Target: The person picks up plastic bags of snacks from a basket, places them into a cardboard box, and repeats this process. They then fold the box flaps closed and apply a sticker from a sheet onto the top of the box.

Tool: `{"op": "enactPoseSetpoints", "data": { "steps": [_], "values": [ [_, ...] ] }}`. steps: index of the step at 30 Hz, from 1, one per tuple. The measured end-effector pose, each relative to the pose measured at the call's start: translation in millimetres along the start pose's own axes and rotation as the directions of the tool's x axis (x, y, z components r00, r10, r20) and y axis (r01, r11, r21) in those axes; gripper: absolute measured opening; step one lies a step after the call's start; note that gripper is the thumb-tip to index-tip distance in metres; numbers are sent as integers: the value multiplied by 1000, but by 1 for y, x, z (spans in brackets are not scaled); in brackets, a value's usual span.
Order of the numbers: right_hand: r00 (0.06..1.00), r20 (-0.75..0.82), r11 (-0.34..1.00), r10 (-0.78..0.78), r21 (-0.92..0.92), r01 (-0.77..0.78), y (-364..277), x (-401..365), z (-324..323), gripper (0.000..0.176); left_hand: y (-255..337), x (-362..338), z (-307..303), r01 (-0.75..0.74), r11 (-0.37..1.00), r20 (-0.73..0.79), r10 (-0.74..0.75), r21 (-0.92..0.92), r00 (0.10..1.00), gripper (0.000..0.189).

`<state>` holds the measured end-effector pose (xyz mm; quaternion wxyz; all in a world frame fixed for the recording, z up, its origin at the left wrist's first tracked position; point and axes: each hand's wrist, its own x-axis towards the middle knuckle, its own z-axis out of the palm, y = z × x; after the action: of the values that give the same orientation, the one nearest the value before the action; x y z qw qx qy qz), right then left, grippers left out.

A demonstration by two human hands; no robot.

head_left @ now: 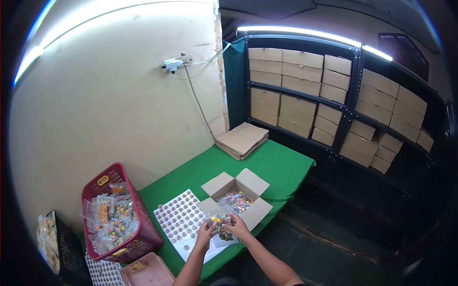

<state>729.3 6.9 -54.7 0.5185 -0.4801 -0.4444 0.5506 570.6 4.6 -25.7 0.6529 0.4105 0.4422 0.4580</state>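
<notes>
Between my left hand [205,234] and my right hand [238,227] is a clear plastic bag of colourful pieces [220,220], its top edge pinched by the fingers of both hands. Just beyond it stands an open cardboard box [261,209], flaps spread, with similar bags [237,201] inside. A white sheet of round stickers [180,218] lies left of the box, partly behind my left forearm. Beneath the held bag, a small pale sheet or packet [224,240] shows; its exact form is unclear.
A maroon basket [148,233] of filled bags stands left, near a pink tray [151,271] and a black crate [71,255]. Flattened cardboard [242,139] lies at the back of the green table [281,159]. Shelves of boxes [298,114] stand behind.
</notes>
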Motion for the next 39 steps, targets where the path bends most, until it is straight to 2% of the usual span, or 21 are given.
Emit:
{"op": "enactPoseSetpoints", "data": {
  "steps": [2,3,10,12,14,16,17,18,20,21,23,26,29,30,31,32,34,35,36,38,39],
  "values": [
    [1000,-23,1000,-16,9,17,18,4,-26,51,-32,28,17,-67,997,-9,66,-25,998,29],
    [999,-28,999,40,12,-39,4,0,-34,49,-38,36,30,-84,993,-68,79,-80,995,20],
    [992,-23,990,122,-66,-123,32,38,-102,44,-96,110,60,12,998,-84,-17,-57,996,20],
    [995,-99,999,21,-38,-25,37,78,-123,35,-98,143,80,48,999,-42,-49,-9,998,19],
    [994,-107,999,35,20,-33,47,118,-137,26,-88,167,92,23,999,-44,-24,-30,999,21],
    [969,-163,978,186,-69,-199,36,135,-140,20,-85,181,97,39,999,-47,-39,1,998,21],
    [981,-128,978,143,-132,-160,25,141,-140,16,-89,190,98,-16,1000,-84,15,-16,996,19],
    [993,-102,997,65,-38,-70,44,155,-142,15,-91,199,94,-19,1000,-80,17,-18,997,19],
    [998,-24,995,55,-88,-57,44,169,-141,25,-94,208,89,38,997,-138,-47,-65,989,16],
    [998,-14,994,60,-93,-61,39,172,-142,25,-79,207,94,74,997,-193,-77,-22,978,15],
    [975,-18,919,221,-331,-215,26,181,-139,24,-78,211,97,55,997,-236,-66,-54,969,16],
    [968,70,914,240,-352,-201,19,192,-138,27,-91,217,94,26,993,-346,-64,-111,936,15],
    [968,91,926,234,-324,-193,42,204,-136,26,-110,227,80,23,1000,-436,-20,3,900,14],
    [968,100,941,230,-278,-195,40,209,-136,26,-106,225,80,31,992,-488,33,123,872,14],
    [974,123,904,190,-408,-124,38,215,-140,26,-105,222,81,55,970,-539,84,236,838,15],
    [965,163,900,206,-419,-121,31,223,-143,26,-102,220,83,62,973,-576,79,220,814,15],
    [946,322,824,44,-547,148,30,235,-148,28,-95,210,86,94,882,-590,227,462,775,17],
    [935,355,824,2,-530,199,36,243,-151,27,-96,210,90,71,875,-596,265,479,758,20],
    [918,397,829,7,-515,216,36,247,-152,27,-103,212,94,84,875,-630,273,476,727,20],
    [896,444,901,20,-396,176,32,259,-154,26,-119,221,100,73,946,-726,192,317,661,20],
    [882,471,906,19,-382,185,27,264,-156,26,-112,224,110,-15,980,-752,160,197,639,21]
  ]
}}
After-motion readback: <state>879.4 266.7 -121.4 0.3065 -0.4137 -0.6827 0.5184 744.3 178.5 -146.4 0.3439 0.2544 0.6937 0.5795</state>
